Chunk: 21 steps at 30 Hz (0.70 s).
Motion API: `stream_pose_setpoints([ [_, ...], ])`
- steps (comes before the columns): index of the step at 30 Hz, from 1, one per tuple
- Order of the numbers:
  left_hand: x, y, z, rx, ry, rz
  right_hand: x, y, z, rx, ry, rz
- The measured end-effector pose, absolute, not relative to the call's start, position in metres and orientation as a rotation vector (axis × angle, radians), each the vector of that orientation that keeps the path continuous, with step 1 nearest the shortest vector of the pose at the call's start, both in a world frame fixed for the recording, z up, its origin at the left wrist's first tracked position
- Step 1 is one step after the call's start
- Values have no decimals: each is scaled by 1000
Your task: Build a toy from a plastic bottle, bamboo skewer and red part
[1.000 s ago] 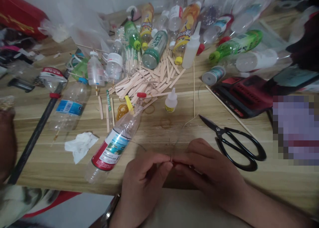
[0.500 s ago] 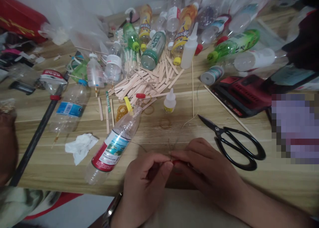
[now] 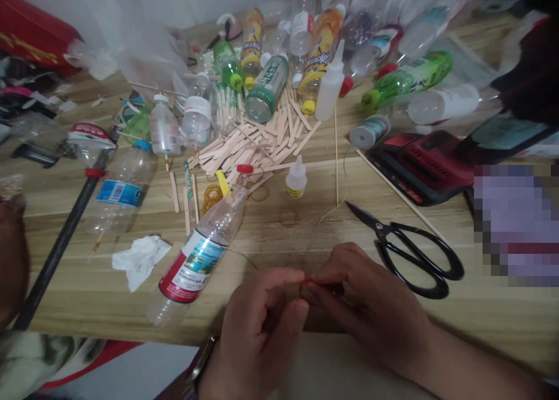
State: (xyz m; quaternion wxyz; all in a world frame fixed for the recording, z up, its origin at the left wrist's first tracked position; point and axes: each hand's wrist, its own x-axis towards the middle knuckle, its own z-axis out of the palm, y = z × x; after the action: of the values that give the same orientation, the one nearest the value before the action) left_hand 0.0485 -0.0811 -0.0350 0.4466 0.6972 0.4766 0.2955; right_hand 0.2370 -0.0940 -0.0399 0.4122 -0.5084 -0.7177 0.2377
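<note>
In front of my body, my right hand (image 3: 362,304) pinches a small red cap (image 3: 309,283) between thumb and fingers; most of it is hidden. My left hand (image 3: 266,318) is beside it, its thumb and forefinger parted near the cap. A thin string (image 3: 318,225) runs from the hands up toward the scissors' tip. Another thin line (image 3: 244,255) stretches from behind my left hand to a clear plastic bottle (image 3: 196,254) with a red and blue label, which has a yellow piece (image 3: 223,183) at its neck. Black-handled scissors (image 3: 408,248) lie right of my right hand.
Behind are a small glue bottle (image 3: 296,180), a heap of wooden sticks (image 3: 248,147), rubber bands (image 3: 212,197) and many plastic bottles. A red and black power tool (image 3: 414,167) lies right. Crumpled tissue (image 3: 140,260) and a black pole (image 3: 61,254) are left.
My left thumb and forefinger have parted from their pinch at the red cap, and the left hand has tilted slightly. The right hand still grips the cap.
</note>
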Motion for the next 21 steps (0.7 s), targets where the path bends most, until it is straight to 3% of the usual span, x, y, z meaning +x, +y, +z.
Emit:
stream_pose_setpoints([
  [15,56,-66,-27,1474,1194,446,237,-95,-42,-1276,-1749,637],
  [21,61,-58,-23,1295,1189,424,239,-93,-45,-1297,-1710,856],
])
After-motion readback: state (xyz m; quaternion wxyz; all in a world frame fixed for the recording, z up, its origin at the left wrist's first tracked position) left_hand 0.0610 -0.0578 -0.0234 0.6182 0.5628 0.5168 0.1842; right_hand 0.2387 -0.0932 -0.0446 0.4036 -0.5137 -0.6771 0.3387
